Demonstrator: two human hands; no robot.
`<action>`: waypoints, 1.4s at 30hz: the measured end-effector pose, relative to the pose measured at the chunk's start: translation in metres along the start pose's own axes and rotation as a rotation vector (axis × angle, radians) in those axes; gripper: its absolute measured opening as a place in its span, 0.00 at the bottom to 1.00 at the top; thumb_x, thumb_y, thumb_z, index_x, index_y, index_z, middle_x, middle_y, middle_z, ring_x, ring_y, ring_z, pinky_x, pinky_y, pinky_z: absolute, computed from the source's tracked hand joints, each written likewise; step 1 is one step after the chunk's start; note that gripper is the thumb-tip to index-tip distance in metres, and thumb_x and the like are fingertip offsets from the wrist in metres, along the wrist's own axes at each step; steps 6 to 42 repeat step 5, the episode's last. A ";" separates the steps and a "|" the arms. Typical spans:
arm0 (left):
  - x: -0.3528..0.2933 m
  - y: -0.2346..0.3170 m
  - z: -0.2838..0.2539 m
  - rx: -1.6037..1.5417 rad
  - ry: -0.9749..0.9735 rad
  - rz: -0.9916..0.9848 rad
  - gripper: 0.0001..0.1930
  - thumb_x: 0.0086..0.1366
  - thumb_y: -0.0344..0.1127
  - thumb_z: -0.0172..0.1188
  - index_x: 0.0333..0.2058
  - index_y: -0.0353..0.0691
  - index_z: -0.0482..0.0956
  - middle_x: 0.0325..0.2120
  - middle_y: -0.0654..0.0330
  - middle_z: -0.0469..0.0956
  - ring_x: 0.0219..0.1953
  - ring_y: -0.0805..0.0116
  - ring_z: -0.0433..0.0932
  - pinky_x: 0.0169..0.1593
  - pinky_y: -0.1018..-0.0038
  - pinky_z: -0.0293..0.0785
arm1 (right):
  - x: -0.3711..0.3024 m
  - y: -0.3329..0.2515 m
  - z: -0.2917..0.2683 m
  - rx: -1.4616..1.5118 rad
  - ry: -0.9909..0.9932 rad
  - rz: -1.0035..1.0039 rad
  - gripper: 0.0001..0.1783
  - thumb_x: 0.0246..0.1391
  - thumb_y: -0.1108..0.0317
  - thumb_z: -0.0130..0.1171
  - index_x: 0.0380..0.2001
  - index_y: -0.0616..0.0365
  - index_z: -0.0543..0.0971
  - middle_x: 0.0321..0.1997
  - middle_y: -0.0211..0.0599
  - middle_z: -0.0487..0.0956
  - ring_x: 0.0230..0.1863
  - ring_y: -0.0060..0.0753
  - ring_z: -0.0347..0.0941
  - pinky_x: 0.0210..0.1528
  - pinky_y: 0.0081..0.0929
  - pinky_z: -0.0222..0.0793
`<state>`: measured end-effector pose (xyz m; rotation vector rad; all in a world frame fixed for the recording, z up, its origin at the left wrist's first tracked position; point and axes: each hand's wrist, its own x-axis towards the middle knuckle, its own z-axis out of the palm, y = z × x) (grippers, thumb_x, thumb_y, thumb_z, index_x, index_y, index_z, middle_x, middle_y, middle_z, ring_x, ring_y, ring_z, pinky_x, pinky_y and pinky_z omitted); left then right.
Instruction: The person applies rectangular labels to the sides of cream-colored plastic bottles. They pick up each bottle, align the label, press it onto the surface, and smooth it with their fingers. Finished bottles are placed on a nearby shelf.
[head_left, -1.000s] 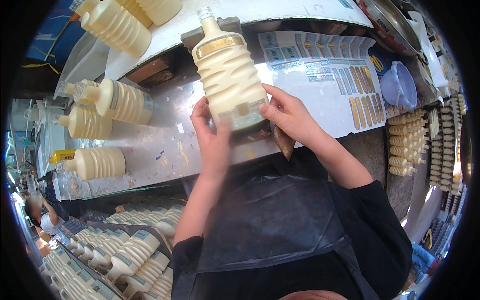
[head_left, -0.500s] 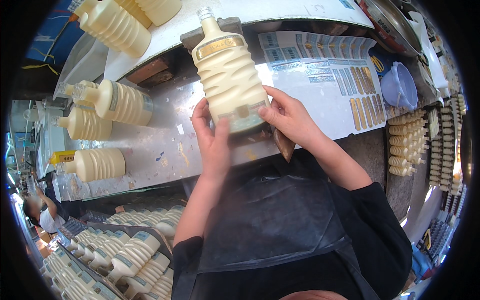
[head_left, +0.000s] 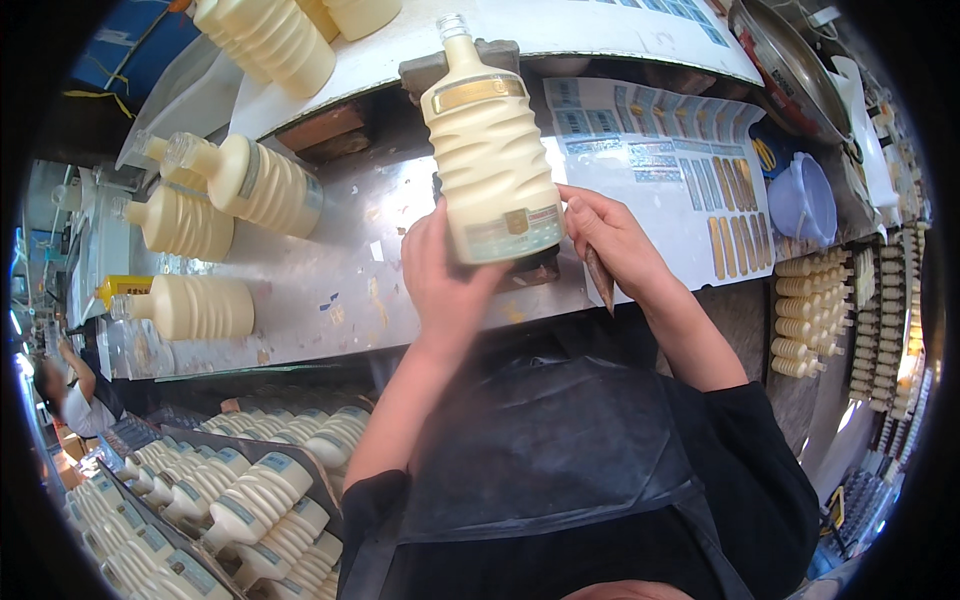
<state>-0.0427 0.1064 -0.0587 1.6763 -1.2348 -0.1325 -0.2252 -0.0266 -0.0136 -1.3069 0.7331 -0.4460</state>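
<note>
A cream bottle point(head_left: 490, 150) with swirled ridges and a clear glass neck leans back on a dark block point(head_left: 425, 72). It has a gold label near its shoulder and a blue-and-gold label near its base. My left hand point(head_left: 445, 270), slightly blurred, is closed round the bottle's lower left side; some fingers are hidden behind it. At the lower right edge, the fingertips of my right hand point(head_left: 615, 240) touch or nearly touch the bottle. Tucked in that same closed hand is a brown pointed tool point(head_left: 599, 280), its tip toward me.
Several cream bottles point(head_left: 205, 305) lie or lean on the metal table point(head_left: 350, 300) at left. Label sheets point(head_left: 680, 150) with blue and gold strips are at right, beside a lilac bucket point(head_left: 800, 200). Crated bottles point(head_left: 265, 495) fill the lower left. A person point(head_left: 80, 395) is at far left.
The bottle now appears further right in the view. My right thumb has come off the bottle's front label, and my left hand has shifted lower along its base.
</note>
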 end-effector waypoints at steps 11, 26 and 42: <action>0.006 0.010 -0.006 0.134 0.083 0.125 0.46 0.44 0.42 0.81 0.62 0.34 0.72 0.51 0.50 0.77 0.54 0.48 0.73 0.61 0.56 0.67 | 0.003 0.001 0.003 0.024 -0.003 0.076 0.32 0.74 0.51 0.49 0.69 0.65 0.68 0.30 0.19 0.70 0.29 0.10 0.64 0.33 0.10 0.63; 0.006 0.010 -0.006 0.134 0.083 0.125 0.46 0.44 0.42 0.81 0.62 0.34 0.72 0.51 0.50 0.77 0.54 0.48 0.73 0.61 0.56 0.67 | 0.003 0.001 0.003 0.024 -0.003 0.076 0.32 0.74 0.51 0.49 0.69 0.65 0.68 0.30 0.19 0.70 0.29 0.10 0.64 0.33 0.10 0.63; 0.006 0.010 -0.006 0.134 0.083 0.125 0.46 0.44 0.42 0.81 0.62 0.34 0.72 0.51 0.50 0.77 0.54 0.48 0.73 0.61 0.56 0.67 | 0.003 0.001 0.003 0.024 -0.003 0.076 0.32 0.74 0.51 0.49 0.69 0.65 0.68 0.30 0.19 0.70 0.29 0.10 0.64 0.33 0.10 0.63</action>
